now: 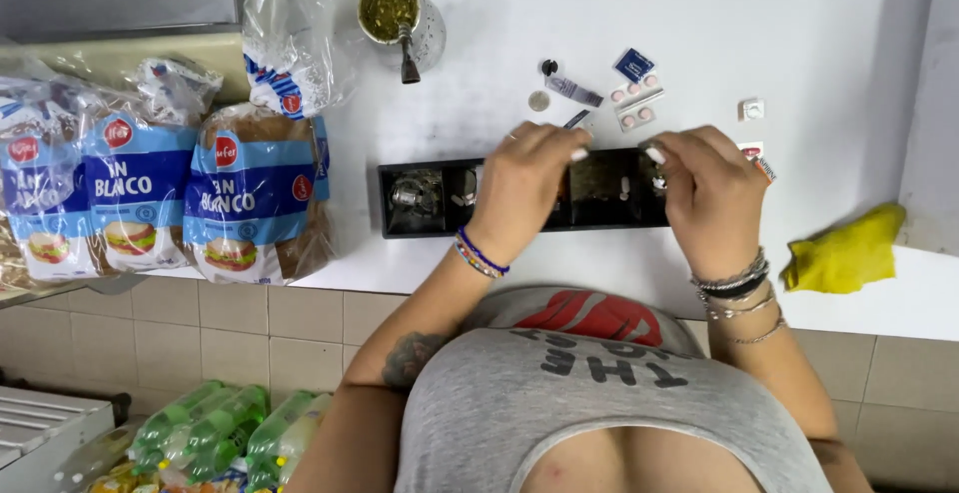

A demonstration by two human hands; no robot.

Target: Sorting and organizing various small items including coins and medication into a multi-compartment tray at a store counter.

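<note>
So the big white counter is basically a catch-all, everything on it sits within arm's reach of whoever stands at the edge. Bagged loaves of sliced bread are lined up along the left, leaning on each other so they stay upright, with a looser clear bag behind them. At the back there's a metal cup packed with green herb, its straw sticking out toward the near side, parked away from the working spot. Off to the right a crumpled yellow cloth lies close to the edge.

The black divided tray sits dead centre, long side parallel to the counter edge, so both hands can come in from above. Left hand is curled over the middle compartments, fingers bent down into it; right hand is hunched over the right end, fingers pinched together. Can't tell if either actually has something pinched, the fingers hide it.

Just behind the tray there's a scatter of tiny stuff: pink pill blisters, a small blue packet, a coin. Under the counter, green bottles are stashed
</note>
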